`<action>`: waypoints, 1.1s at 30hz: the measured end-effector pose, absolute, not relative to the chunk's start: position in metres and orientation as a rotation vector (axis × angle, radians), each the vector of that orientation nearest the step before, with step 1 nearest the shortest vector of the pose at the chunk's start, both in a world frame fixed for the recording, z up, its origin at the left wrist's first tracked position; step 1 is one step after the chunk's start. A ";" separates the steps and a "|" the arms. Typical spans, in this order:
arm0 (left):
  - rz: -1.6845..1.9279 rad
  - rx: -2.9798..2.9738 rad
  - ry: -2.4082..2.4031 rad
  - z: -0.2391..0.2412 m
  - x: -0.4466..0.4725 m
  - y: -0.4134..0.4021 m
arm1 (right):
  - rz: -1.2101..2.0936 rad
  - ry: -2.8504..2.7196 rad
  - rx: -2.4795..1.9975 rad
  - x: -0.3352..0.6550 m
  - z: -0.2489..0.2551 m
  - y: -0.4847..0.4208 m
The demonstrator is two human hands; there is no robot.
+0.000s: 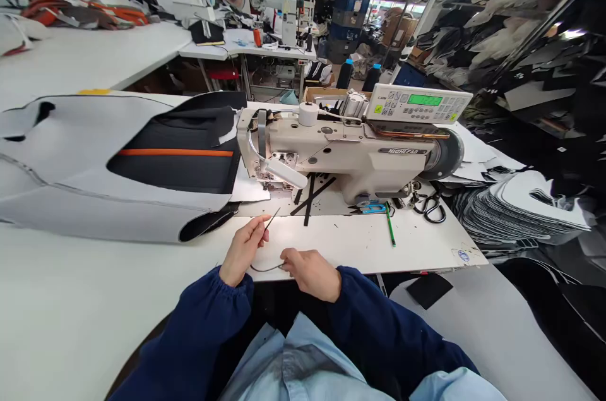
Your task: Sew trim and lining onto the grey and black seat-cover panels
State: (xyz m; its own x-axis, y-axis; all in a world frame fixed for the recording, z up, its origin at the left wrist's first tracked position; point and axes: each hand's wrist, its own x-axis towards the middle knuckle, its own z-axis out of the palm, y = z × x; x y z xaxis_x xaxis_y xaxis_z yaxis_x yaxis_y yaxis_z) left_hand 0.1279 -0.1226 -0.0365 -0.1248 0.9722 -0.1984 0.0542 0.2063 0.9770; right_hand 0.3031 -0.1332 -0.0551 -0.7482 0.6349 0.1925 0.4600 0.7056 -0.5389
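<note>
My left hand [246,248] pinches a thin dark strip [271,219], whose tip sticks up toward the sewing machine [341,148]. Lower down, a curved length of what looks like the same strip runs across to my right hand [310,269], where thumb and fingers close on it. Both hands are just above the front edge of the white table. Black strips [308,202] lie crossed on the machine bed, beyond my hands. To the left of the needle area rests a large grey-and-black sewn piece [113,211] with an orange band [175,152].
Right of the hands lie a green pencil [391,227], blue-handled snips [374,208] and black scissors [432,208]. A stack of grey cut pieces [525,208] stands at the right. A control panel [419,103] tops the machine. Another sewing machine [286,9] stands behind.
</note>
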 end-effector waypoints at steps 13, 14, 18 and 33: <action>0.613 1.452 1.581 -0.024 0.114 -0.136 | 1.150 -1.613 -0.956 0.288 -0.063 -0.091; 0.613 1.471 1.579 -0.024 0.114 -0.136 | 1.160 -1.600 -0.954 0.287 -0.065 -0.091; 0.698 1.583 1.583 -0.024 0.114 -0.134 | 1.091 -1.621 -0.974 0.284 -0.066 -0.092; 0.981 1.878 1.678 -0.037 0.121 -0.120 | 0.979 -1.656 -1.044 0.270 -0.071 -0.091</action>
State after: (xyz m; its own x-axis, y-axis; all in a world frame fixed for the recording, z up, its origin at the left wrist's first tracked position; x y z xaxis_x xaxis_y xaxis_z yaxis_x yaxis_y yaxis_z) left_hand 0.1214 -0.1200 -0.0366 0.0148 0.9760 0.2171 0.6675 -0.1713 0.7247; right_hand 0.2699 -0.0908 -0.0709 -0.2198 0.9346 0.2796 0.2052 0.3245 -0.9234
